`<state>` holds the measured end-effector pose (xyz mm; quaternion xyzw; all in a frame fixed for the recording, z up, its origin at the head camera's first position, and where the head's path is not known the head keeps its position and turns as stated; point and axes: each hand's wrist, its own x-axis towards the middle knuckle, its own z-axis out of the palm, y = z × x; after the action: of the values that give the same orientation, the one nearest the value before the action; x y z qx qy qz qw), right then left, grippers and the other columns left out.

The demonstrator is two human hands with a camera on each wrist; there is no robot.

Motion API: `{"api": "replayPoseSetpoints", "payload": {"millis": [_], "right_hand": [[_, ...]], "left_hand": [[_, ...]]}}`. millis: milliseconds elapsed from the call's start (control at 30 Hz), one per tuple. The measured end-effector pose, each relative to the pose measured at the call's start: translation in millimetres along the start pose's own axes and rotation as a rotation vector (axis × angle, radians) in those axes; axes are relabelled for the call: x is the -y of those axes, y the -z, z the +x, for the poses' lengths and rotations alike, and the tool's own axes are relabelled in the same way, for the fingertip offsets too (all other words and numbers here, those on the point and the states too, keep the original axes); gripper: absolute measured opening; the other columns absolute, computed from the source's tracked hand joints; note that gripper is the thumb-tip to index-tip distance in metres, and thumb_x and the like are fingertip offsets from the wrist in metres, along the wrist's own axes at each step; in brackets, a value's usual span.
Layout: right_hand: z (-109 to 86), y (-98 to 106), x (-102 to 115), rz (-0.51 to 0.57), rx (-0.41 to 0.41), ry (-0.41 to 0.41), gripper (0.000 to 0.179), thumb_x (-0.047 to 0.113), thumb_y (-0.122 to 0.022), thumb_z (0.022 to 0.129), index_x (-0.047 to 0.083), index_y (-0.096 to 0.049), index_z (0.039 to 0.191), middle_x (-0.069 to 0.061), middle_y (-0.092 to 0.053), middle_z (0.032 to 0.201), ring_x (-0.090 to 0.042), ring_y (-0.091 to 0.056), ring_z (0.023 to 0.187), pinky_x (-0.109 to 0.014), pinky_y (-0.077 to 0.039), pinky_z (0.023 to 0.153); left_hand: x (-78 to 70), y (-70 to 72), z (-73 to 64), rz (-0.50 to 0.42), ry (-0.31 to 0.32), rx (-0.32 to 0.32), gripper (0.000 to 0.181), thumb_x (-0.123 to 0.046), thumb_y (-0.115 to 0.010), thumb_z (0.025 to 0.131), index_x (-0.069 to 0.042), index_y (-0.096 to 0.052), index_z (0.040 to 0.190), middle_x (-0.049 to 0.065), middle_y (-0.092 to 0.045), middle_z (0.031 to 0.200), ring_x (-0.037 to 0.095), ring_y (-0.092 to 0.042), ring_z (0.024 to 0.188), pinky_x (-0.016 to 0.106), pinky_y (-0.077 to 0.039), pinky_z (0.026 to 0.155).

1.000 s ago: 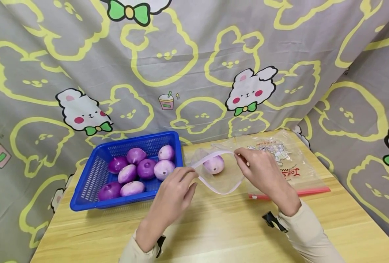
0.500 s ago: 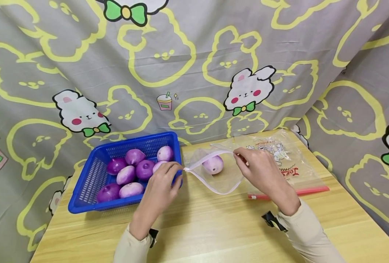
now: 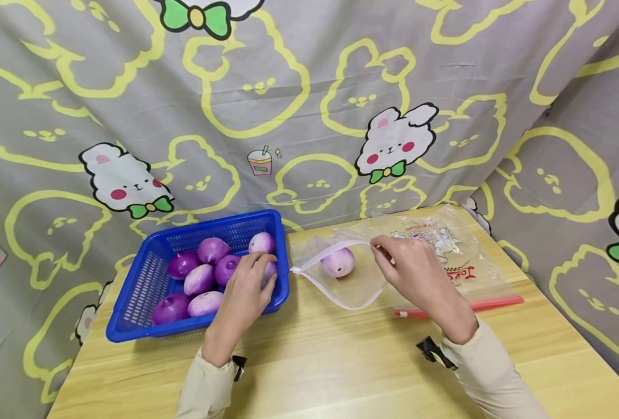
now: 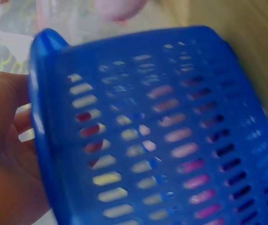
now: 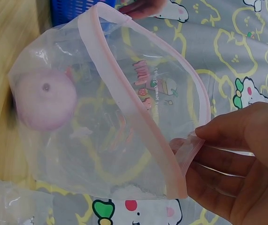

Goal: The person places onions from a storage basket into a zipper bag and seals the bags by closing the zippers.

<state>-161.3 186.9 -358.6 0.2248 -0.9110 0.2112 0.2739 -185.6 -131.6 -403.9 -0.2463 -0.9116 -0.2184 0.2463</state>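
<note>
While the right hand (image 3: 414, 265) pinches the clear plastic bag (image 5: 101, 131) near the wooden desk's (image 3: 341, 366) far edge, the left hand (image 3: 245, 285), its grip unclear, should fully cup the round purple onion (image 3: 271, 271) inside the blue plastic basket's (image 3: 284, 256) right edge.

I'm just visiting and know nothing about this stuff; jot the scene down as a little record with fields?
Basket: blue, holding eight visible onions
Open bag: clear, one onion inside
Right grip: pinches the open bag's edge
Left grip: at a partly hidden onion; hold unclear
Printed bag: flat on the table, red strip
Backdrop: grey cloth, yellow animal outlines
</note>
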Motion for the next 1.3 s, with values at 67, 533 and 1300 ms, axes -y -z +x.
{"api": "replayPoseSetpoints", "payload": {"millis": [67, 533, 1300], "right_hand": [[-0.2, 0, 0, -0.002, -0.003, 0.007, 0.006, 0.008, -0.068, 0.091, 0.006, -0.074, 0.094, 0.001, -0.067, 0.07, -0.009, -0.057, 0.056, -0.032, -0.045, 0.05], [-1.1, -2, 2, 0.005, -0.003, 0.008, 0.006, 0.009, -0.068, 0.091, 0.007, -0.074, 0.094, 0.003, -0.066, 0.07, -0.007, -0.053, 0.054, -0.029, -0.039, 0.048], [-3.6, 3, 0, 0.004, 0.009, -0.007, 0.005, 0.008, -0.07, 0.091, 0.006, -0.073, 0.093, 0.001, -0.067, 0.071, -0.01, -0.056, 0.057, -0.032, -0.046, 0.052]], "left_hand": [[6.4, -1.7, -1.5, 0.0, 0.025, 0.007, 0.034, 0.002, -0.078, 0.077, -0.001, -0.066, 0.109, 0.017, -0.064, 0.112, 0.037, -0.059, 0.107, 0.05, -0.048, 0.095], [27.8, -8.3, -8.2, -0.024, 0.258, 0.109, 0.052, -0.005, -0.081, 0.074, 0.001, -0.062, 0.122, 0.025, -0.058, 0.126, 0.047, -0.053, 0.116, 0.056, -0.041, 0.101], [23.4, -8.9, -10.3, -0.04, 0.416, 0.193, 0.043, -0.01, -0.079, 0.077, -0.002, -0.064, 0.117, 0.021, -0.068, 0.107, 0.041, -0.064, 0.102, 0.056, -0.049, 0.086]]}}
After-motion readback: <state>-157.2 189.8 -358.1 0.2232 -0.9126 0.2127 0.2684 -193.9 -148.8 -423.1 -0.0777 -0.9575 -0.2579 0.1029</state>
